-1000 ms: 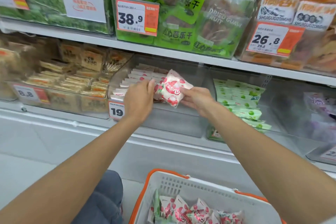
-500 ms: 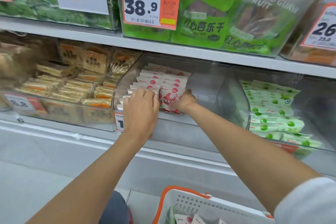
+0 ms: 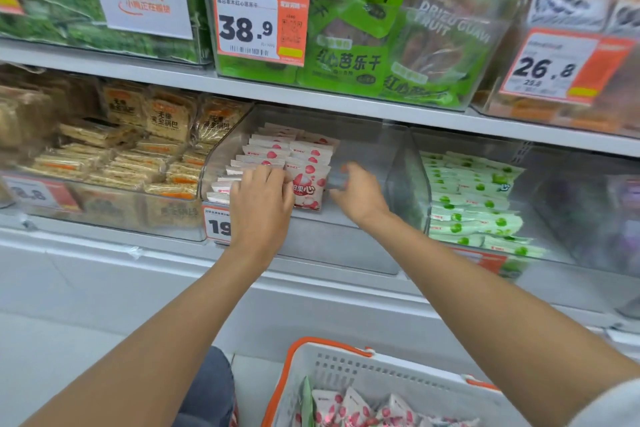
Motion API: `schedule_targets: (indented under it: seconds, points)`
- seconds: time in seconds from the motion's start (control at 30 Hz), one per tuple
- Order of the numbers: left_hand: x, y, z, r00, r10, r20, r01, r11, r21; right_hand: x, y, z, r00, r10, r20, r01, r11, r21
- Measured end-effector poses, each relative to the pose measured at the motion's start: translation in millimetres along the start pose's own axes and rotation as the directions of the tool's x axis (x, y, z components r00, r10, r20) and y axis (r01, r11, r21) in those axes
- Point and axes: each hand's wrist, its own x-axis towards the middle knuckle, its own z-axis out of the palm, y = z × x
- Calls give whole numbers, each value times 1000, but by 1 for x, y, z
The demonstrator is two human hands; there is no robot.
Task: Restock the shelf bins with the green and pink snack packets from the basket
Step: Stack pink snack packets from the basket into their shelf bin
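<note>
Right hand (image 3: 360, 196) off the front pink packet (image 3: 308, 189) since half a second ago; it was pressed against that packet then and now sits apart at its 3 o'clock. Packet was in the air a second ago, now standing in the middle bin (image 3: 346, 246).

Far left: brown cracker packs (image 3: 121, 163) in their own bin, blurred. Price tag (image 3: 216, 224) on the middle bin's front is half covered by the left wrist; only "19" reads.

Left hand (image 3: 259, 199): fingers curled over the top edges of the pink packets (image 3: 273, 149) in the left column; fingertips hidden behind the knuckles.

Front pink packet heads the right column, at the left hand's 3 o'clock and touching it. It stands on its bottom edge, long axis vertical, printed face toward the camera, top leaning slightly back toward 12 o'clock.

Right hand: motion-blurred, fingers loosely curled, nothing seen in it.

Green packets (image 3: 474, 204) lie stacked in the next bin to the right, behind a clear divider.

Basket (image 3: 363, 364) at 6 o'clock, cut by the frame's lower edge, more pink packets inside.
</note>
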Motion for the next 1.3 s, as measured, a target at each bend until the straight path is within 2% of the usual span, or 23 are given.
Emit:
schedule_targets:
  seconds: [0.1,0.13,0.2,0.3,0.37,0.47,0.6,0.67,0.73,0.83,0.97,1.17,1.23,1.3]
  points:
    - [-19,26,-10,997,13,82,-2,991,-137,-49,12,-26,957,-248,-151,243,969,-49]
    - [-30,35,-11,990,1,144,26,982,-185,-66,18,-31,940,-302,-157,296,953,-62]
    - [-57,49,-8,960,-20,281,89,968,-235,-99,37,-33,939,-320,-128,318,947,-36]
    - [-104,60,-2,899,-69,432,187,954,-236,-148,83,-20,979,-200,-30,201,979,29]
    - [-133,60,5,825,-104,555,250,949,-194,-179,126,-3,989,-59,133,60,998,0]
    - [-172,52,21,660,-152,735,339,934,-111,-222,199,27,893,225,389,-212,974,-75]
    - [-205,46,38,508,-128,852,289,957,-29,-261,265,58,742,449,498,-400,892,-209]
    - [-213,47,45,461,-106,881,276,961,-29,-268,283,75,676,516,526,-474,851,-226]
    - [-219,49,51,421,-95,902,290,956,-35,-269,293,91,640,525,560,-498,839,-217]
    - [-227,51,57,353,-92,931,341,939,-37,-270,300,111,677,492,547,-450,865,-221]
    - [-235,49,64,330,-74,941,348,936,-48,-266,304,123,798,402,449,-263,903,-340]
    - [-239,45,73,319,-86,944,359,933,-36,-269,290,132,817,253,518,-87,943,-322]
    - [-238,45,74,333,-86,939,350,936,-38,-265,280,128,807,231,544,-106,962,-251]
    - [-237,45,72,354,-67,933,314,948,-52,-254,267,116,769,227,598,-191,974,-124]
